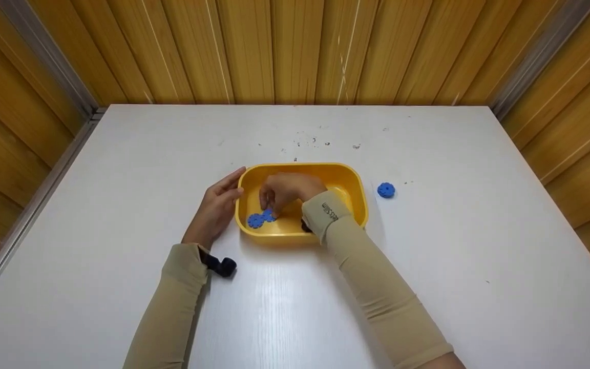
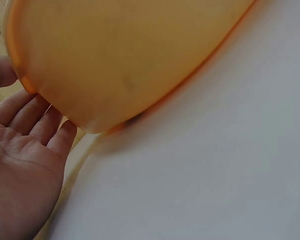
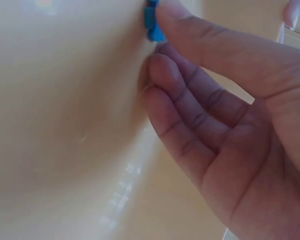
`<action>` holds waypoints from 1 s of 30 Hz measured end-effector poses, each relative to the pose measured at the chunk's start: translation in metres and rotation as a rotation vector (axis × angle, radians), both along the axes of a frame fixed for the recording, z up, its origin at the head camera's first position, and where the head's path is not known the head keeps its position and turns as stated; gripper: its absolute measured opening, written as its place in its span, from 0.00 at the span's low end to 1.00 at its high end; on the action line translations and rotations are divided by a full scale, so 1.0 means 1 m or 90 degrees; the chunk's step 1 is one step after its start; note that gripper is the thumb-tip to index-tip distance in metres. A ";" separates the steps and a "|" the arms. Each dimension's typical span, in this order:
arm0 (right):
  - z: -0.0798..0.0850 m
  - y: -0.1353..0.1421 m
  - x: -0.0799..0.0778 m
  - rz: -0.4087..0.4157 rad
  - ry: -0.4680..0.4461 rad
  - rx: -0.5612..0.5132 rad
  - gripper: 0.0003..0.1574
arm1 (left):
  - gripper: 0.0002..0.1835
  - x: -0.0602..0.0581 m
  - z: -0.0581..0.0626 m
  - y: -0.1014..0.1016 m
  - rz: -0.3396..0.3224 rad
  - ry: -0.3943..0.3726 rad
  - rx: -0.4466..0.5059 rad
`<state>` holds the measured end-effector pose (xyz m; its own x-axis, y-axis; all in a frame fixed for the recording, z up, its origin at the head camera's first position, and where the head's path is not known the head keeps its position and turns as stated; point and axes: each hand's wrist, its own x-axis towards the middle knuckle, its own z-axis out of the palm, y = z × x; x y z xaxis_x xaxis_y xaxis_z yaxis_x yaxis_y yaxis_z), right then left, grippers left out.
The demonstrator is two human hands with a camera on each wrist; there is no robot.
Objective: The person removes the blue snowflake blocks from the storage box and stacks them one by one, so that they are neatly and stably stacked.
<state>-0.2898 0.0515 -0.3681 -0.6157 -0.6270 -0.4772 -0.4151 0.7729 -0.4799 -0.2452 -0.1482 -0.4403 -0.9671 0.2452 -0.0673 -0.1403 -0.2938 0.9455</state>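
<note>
A yellow plastic basin point(image 1: 300, 236) stands on the white table. My left hand point(image 1: 218, 207) rests against its left side, fingers along the outer wall and thumb by the rim; in the left wrist view, the left hand point(image 2: 30, 155) touches the outside of the basin point(image 2: 125, 60). Inside the basin, my right hand point(image 1: 290, 187) reaches down to the left end. Its thumb and fingers pinch a blue notched disc point(image 3: 154, 22), the index fingertip hidden behind the thumb. Another blue notched disc point(image 1: 255, 221) lies on the basin floor beside it.
A separate blue notched disc point(image 1: 386, 190) lies on the white table point(image 1: 454, 256), to the right of the basin. Dark scuff marks spot the tabletop behind the basin. Wood-patterned panels point(image 1: 295, 51) rise at the back and both sides.
</note>
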 end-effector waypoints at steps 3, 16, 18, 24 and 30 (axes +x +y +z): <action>0.000 -0.001 0.000 -0.006 -0.008 0.010 0.11 | 0.32 0.000 0.000 0.000 -0.005 0.002 0.003; 0.004 0.005 0.000 -0.038 -0.030 0.020 0.11 | 0.32 0.000 0.002 0.001 -0.002 -0.003 0.002; 0.003 0.008 -0.001 -0.037 -0.023 0.018 0.12 | 0.32 0.001 0.002 0.001 -0.004 -0.003 -0.001; 0.005 0.017 -0.003 -0.055 -0.008 0.017 0.11 | 0.32 0.001 0.001 0.001 -0.007 -0.001 -0.013; 0.008 0.024 -0.003 -0.053 0.001 0.005 0.08 | 0.32 0.000 0.000 -0.001 -0.006 -0.001 -0.008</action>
<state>-0.2929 0.0760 -0.3602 -0.6666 -0.5694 -0.4810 -0.3493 0.8087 -0.4733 -0.2450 -0.1489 -0.4406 -0.9646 0.2535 -0.0719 -0.1446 -0.2809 0.9488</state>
